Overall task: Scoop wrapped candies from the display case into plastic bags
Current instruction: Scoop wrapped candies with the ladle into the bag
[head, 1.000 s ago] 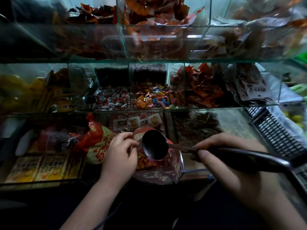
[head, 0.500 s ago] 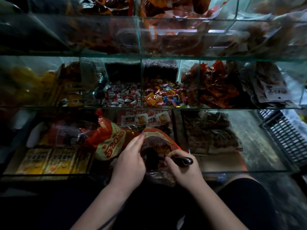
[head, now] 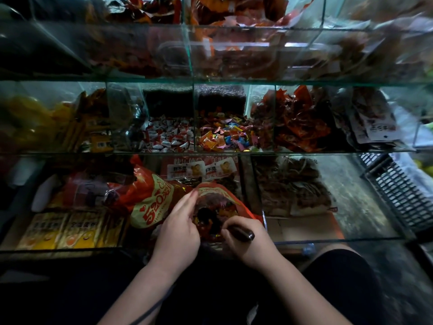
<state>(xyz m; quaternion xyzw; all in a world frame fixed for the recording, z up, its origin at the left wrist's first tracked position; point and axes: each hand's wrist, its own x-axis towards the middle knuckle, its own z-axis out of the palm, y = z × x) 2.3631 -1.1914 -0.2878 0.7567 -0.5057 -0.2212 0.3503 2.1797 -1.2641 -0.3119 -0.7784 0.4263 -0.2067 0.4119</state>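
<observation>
Right hand point(head: 248, 242): fingers curled tight round the dark handle of the scoop point(head: 241, 232), low at the case front.
Left hand point(head: 178, 231): thumb and fingers pinch the left rim of the plastic bag point(head: 234, 201), holding its mouth wide.
Scoop bowl: down inside the bag's mouth, among red wrappers; cannot tell if it is loaded.
Bag: at the front of the display case point(head: 328, 240) bottom compartment, touching a red "520" packet point(head: 150, 202) on its left.
Middle shelf: red-and-white wrapped candies point(head: 168, 137) and mixed-colour candies point(head: 222, 137) in neighbouring compartments.
Top shelf: orange and red packets point(head: 234, 10), blurred.
Far right: black crate point(head: 398, 191) outside the glass.
</observation>
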